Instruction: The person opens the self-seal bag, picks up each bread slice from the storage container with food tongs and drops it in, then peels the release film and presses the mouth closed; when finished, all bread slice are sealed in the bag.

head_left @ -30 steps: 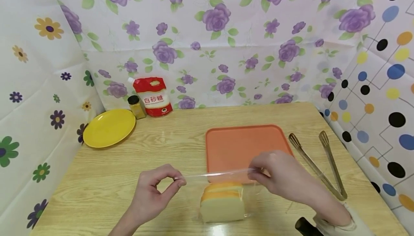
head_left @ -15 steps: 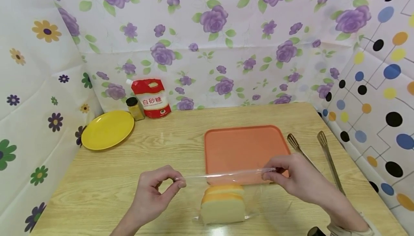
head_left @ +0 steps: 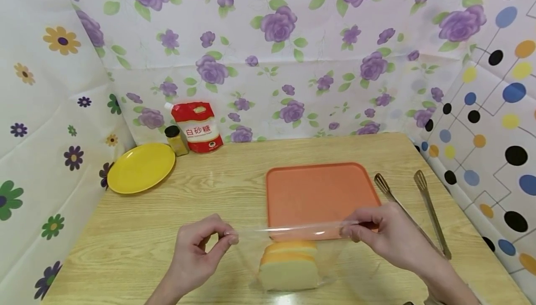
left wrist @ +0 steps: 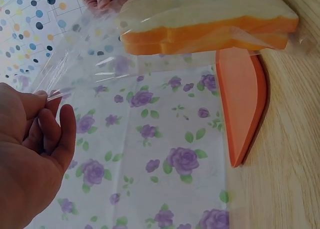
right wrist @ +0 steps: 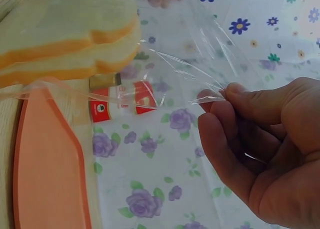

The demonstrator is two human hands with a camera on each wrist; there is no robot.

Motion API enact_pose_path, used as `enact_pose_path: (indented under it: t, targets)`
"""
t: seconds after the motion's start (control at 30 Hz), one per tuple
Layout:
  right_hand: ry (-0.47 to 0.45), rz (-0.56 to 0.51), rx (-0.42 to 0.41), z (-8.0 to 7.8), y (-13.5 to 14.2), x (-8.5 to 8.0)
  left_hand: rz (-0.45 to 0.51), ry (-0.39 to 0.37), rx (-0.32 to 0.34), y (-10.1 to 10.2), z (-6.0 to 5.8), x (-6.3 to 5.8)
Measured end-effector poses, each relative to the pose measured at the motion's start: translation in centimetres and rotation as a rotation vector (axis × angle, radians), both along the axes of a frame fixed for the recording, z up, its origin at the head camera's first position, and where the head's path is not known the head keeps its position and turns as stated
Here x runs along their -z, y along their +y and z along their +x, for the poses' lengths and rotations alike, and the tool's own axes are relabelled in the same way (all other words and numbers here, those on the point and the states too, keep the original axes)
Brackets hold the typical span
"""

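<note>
Two slices of bread stand inside a clear plastic bag on the wooden table, near its front. My left hand pinches the bag's top left corner between thumb and forefinger. At the opposite top corner, my right hand pinches the film in the same way. The bag's upper edge is stretched nearly straight between both hands. In the left wrist view the bread shows its orange crust through the film, and the left fingers are bent. The right wrist view shows the thumb pressing the film's corner.
Just behind the bag lies an orange tray. Metal tongs rest on the right, partly behind the right arm. At the back left are a yellow plate, a black-capped spice jar and a red and white sugar pouch.
My right hand has moved rightward along the bag's top edge to its corner, drawing the edge out wider. The left hand keeps its grip, and the bread has barely shifted.
</note>
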State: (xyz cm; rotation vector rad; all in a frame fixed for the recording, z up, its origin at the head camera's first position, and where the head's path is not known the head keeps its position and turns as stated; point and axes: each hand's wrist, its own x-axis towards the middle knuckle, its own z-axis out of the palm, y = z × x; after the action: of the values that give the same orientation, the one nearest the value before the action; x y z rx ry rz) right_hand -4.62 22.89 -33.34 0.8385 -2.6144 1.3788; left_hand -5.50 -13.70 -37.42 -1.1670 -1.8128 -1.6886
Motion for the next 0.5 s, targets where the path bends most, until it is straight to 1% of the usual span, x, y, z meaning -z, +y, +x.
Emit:
enact_pose_path:
  t: [0.07, 0.2, 0.27, 0.33, 0.43, 0.5]
  targets:
    - [0.04, -0.022, 0.002, 0.1, -0.1, 0.2, 0.014, 0.036, 0.004, 0.1, 0.0, -0.2]
    - [0.116, -0.089, -0.019, 0.1, -0.2, 0.7, 0.032, 0.092, 0.007, 0.3, 0.0, -0.5]
    - [0.135, -0.115, -0.029, 0.2, -0.3, 0.9, 0.034, 0.097, 0.009, 0.2, 0.1, -0.6]
    - [0.146, -0.143, -0.059, 0.1, -0.4, 1.0, 0.039, 0.094, 0.015, 0.0, 0.1, -0.6]
    - [0.142, -0.181, -0.1, -0.2, -0.8, 1.1, 0.046, 0.08, 0.017, -0.4, 0.3, -0.7]
    - [0.138, -0.202, -0.132, -0.4, -1.2, 1.0, 0.05, 0.072, 0.003, -0.7, 0.4, -0.7]
